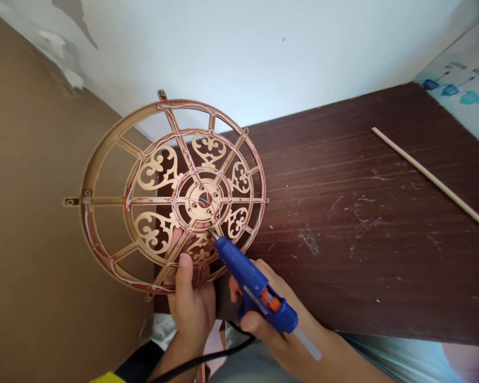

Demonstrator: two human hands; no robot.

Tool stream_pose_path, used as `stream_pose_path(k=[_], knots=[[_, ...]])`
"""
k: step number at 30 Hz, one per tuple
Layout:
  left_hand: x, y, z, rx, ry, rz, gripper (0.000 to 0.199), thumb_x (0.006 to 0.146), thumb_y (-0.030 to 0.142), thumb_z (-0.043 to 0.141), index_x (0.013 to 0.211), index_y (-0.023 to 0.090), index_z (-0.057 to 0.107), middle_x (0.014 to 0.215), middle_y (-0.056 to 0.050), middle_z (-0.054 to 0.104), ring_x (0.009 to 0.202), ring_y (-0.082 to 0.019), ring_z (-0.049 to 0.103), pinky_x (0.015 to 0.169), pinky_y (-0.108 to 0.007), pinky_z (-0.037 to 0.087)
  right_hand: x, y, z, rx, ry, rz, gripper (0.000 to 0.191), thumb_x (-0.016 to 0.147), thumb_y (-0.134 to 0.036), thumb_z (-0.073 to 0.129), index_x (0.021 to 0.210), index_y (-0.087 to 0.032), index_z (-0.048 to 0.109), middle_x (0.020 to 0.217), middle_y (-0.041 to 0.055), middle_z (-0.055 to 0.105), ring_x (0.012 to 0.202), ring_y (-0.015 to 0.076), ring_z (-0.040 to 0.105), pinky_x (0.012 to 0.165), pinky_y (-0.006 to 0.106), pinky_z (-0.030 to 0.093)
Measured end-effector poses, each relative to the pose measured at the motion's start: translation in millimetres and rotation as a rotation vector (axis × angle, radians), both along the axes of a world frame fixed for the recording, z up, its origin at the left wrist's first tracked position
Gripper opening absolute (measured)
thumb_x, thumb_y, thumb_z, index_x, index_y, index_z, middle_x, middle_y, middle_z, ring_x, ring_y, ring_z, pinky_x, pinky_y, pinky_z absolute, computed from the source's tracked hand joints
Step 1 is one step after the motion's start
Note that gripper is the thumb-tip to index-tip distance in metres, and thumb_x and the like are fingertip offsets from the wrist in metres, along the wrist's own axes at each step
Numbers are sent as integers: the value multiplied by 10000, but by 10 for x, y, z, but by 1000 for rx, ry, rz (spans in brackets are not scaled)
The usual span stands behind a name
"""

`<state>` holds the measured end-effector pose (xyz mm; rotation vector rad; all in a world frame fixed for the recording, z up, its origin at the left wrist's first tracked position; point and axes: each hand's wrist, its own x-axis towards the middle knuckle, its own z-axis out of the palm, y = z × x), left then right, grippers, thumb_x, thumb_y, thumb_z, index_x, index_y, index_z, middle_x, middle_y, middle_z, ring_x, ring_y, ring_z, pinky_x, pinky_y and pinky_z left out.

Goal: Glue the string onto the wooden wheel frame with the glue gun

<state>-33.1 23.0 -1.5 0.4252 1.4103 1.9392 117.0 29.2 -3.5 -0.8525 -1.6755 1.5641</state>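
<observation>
My left hand (pixel 191 306) grips the lower edge of a round gold-coloured metal frame (pixel 135 201), thumb in front and fingers behind it. The frame is tilted up, with spokes, rings and scrollwork panels. Red and white wires (pixel 173 123) run along its rings and spokes. In my right hand (pixel 263 324) is a blue hot glue gun (pixel 243 268), my fingers wrapped round its handle. Its nozzle points at the inner ring near the hub; whether it touches cannot be made out. A clear glue stick (pixel 307 343) sticks out of the gun's back end.
A dark wooden table (pixel 323 202) with whitish scuffs extends to the right. On it lies a thin pale wooden stick (pixel 431 177). A white wall (pixel 263 53) rises behind, and a brown panel (pixel 32 213) stands at left. A black cord (pixel 207 355) passes below my hands.
</observation>
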Motion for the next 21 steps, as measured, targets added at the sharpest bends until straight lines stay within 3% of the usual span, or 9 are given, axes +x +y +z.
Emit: stream_pose_path(k=[10, 21], knots=[[-18, -1, -24, -19, -25, 12, 486, 877, 485, 857, 1349, 419, 765, 1571, 31, 669, 1578, -295, 489, 1317, -454, 434, -12, 3, 11, -32, 2, 10, 573, 1059, -766, 443, 1126, -233, 643, 975, 46, 644, 955, 225, 632, 900, 361, 577], [10, 18, 27, -5, -45, 3, 478, 949, 454, 789, 1419, 390, 727, 1633, 15, 615, 1621, -278, 429, 1370, -460, 341, -12, 8, 47, -43, -17, -18, 594, 1056, -772, 443, 1161, -236, 677, 989, 57, 665, 936, 230, 648, 906, 365, 594]])
